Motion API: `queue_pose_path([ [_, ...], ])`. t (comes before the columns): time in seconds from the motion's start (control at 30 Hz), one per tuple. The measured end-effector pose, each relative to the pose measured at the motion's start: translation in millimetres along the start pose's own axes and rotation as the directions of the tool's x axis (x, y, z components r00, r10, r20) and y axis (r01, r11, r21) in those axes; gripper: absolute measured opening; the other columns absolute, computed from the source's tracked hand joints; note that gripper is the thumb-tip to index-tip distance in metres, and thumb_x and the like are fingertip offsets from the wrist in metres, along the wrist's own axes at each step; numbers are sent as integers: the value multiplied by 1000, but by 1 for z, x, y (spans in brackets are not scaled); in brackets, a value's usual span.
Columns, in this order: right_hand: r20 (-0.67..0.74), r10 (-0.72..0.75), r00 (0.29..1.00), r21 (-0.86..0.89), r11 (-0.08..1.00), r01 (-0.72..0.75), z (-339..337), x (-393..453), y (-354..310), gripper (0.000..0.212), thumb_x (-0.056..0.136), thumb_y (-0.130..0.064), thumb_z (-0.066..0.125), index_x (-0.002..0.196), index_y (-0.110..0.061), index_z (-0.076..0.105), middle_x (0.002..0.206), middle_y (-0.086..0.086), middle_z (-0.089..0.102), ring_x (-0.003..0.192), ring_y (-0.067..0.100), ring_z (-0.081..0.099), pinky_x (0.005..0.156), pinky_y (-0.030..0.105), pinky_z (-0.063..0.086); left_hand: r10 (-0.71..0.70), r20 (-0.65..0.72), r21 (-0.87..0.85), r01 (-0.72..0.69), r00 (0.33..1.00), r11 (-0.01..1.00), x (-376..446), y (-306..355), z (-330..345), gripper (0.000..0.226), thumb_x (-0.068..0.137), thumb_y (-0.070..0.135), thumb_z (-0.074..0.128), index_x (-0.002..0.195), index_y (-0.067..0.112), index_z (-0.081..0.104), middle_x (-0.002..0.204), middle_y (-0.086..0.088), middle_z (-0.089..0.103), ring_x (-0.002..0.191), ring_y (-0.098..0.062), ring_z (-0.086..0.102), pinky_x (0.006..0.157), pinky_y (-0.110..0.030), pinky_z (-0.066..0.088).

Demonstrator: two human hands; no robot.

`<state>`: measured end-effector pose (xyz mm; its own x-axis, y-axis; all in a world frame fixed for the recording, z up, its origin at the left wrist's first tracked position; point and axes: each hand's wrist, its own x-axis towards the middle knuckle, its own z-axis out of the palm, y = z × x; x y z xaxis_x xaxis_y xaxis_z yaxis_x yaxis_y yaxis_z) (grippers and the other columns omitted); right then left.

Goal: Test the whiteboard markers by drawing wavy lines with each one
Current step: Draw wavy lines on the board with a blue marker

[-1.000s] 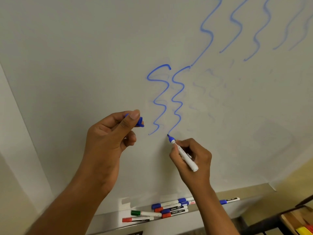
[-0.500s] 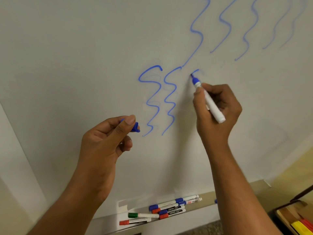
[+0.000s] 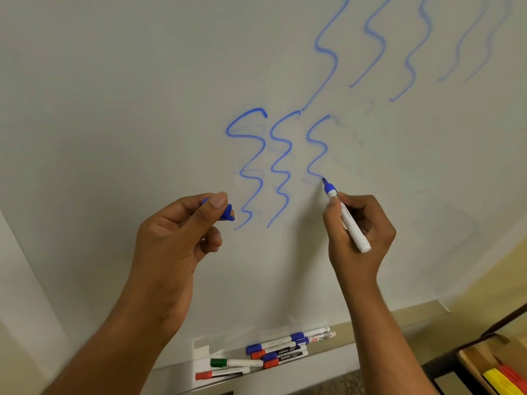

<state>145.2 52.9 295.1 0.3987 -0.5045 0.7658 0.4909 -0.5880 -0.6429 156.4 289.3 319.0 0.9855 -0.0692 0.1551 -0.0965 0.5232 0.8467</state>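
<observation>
My right hand [image 3: 360, 232] grips a blue whiteboard marker [image 3: 346, 218] with its tip pressed on the whiteboard [image 3: 114, 95], at the lower end of a half-drawn wavy blue line [image 3: 315, 146]. Two finished wavy lines [image 3: 265, 166] stand just left of it. Between thumb and fingers, my left hand [image 3: 176, 238] pinches the marker's blue cap [image 3: 228, 212], held close to the board beside the leftmost line. Fainter blue wavy lines [image 3: 399, 47] run across the upper right of the board.
Several capped markers [image 3: 273, 352] with blue, red and green caps lie on the board's tray [image 3: 385, 317] at the bottom. A box with yellow and red items [image 3: 499, 374] sits at the lower right. A wall edge runs down the left.
My right hand lifted from the second line's end, started a third line to its right, and has drawn it downward through two curves. The left hand kept hold of the cap.
</observation>
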Motion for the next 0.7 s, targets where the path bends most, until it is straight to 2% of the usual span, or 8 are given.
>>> queue_pose_path([
  [0.07, 14, -17, 1000, -18, 1000, 17, -2, -10, 6, 13, 93, -10, 73, 83, -18, 69, 67, -4, 63, 57, 20, 54, 54, 33, 39, -2, -2, 0, 2, 1000, 1000, 0, -1, 0, 22, 66, 37, 80, 83, 22, 82, 83, -5, 74, 58, -14, 51, 59, -22, 49],
  [0.13, 94, -44, 995, -60, 997, 50, -3, -24, 14, 12, 92, -10, 73, 83, -16, 69, 67, 0, 61, 56, 21, 54, 52, 36, 40, -5, -5, 0, 5, 1000, 1000, 0, -1, 1, 23, 65, 37, 81, 83, 22, 82, 83, -5, 74, 57, -14, 51, 59, -22, 49],
  [0.23, 124, -22, 992, -96, 995, 34, -5, -43, 26, 10, 90, -7, 71, 83, -14, 69, 68, 0, 61, 58, 21, 56, 53, 37, 42, -7, -7, 0, 7, 1000, 1000, 0, 0, 2, 22, 66, 37, 81, 82, 22, 83, 82, -4, 74, 57, -14, 51, 59, -22, 49],
  [0.37, 296, -9, 955, -116, 992, 45, -10, -44, 25, 20, 87, -3, 75, 75, -16, 65, 63, -3, 58, 54, 18, 51, 52, 33, 39, 4, -6, 2, -4, 1000, 1000, 0, 0, 4, 22, 67, 37, 80, 83, 22, 83, 83, -5, 75, 57, -14, 52, 59, -22, 49],
  [0.4, 277, -3, 961, -100, 994, 32, -12, -36, 20, 19, 87, -5, 75, 75, -15, 65, 63, -1, 58, 54, 19, 51, 51, 35, 39, 2, -6, 3, -2, 1000, 1000, 0, 0, 4, 21, 67, 36, 80, 83, 22, 83, 83, -5, 75, 57, -14, 52, 59, -23, 49],
  [0.47, 117, -6, 993, -30, 1000, 10, -15, -11, 5, 15, 90, -8, 73, 77, -14, 66, 66, 6, 62, 56, 25, 55, 52, 40, 41, -1, 0, 6, 1, 1000, 1000, -1, -2, 4, 23, 67, 36, 83, 83, 20, 82, 83, -5, 75, 57, -13, 52, 59, -23, 49],
  [0.57, -112, -77, 991, 71, 994, 85, -15, 38, -20, 16, 98, -12, 72, 85, -19, 66, 77, 19, 68, 65, 42, 62, 57, 51, 49, -4, 14, 10, 4, 1000, 1000, -3, -4, 6, 23, 68, 35, 85, 85, 20, 82, 83, -6, 74, 58, -14, 52, 58, -22, 49],
  [0.7, -144, -128, 981, 75, 987, 140, -3, 81, -35, 13, 100, -20, 72, 88, -19, 66, 85, 14, 71, 72, 43, 65, 62, 55, 52, -3, 16, 2, 3, 1000, 1000, -4, -4, 8, 23, 67, 36, 80, 83, 20, 83, 83, -6, 74, 58, -15, 52, 57, -22, 50],
])
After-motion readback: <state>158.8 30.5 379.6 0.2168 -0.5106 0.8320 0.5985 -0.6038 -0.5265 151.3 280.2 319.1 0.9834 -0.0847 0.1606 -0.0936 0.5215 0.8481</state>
